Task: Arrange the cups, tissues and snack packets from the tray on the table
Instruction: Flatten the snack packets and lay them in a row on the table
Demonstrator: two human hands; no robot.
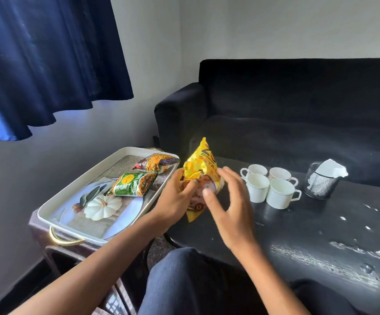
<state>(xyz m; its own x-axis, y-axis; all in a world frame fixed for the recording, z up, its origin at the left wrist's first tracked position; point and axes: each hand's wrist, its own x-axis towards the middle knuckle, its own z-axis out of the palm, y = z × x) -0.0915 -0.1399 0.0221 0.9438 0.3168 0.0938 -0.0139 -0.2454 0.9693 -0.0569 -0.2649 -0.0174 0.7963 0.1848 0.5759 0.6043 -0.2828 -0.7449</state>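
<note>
My left hand (175, 198) grips a yellow snack packet (201, 164) and holds it upright over the left end of the black table (298, 228). My right hand (230, 201) hovers just right of the packet with its fingers spread, and I cannot tell if it touches. Two more packets, a green one (132, 184) and an orange one (155, 163), lie on the white tray (75, 183) to the left. Several white cups (269, 186) stand grouped on the table. A black mesh holder (320, 184) with white tissues (331, 169) stands right of the cups.
The tray rests on a shiny side stand (48, 237) with a gold handle. A black sofa (298, 105) runs behind the table. A blue curtain (48, 60) hangs at the upper left. The tabletop has worn white patches on its right part. My knees are below the table edge.
</note>
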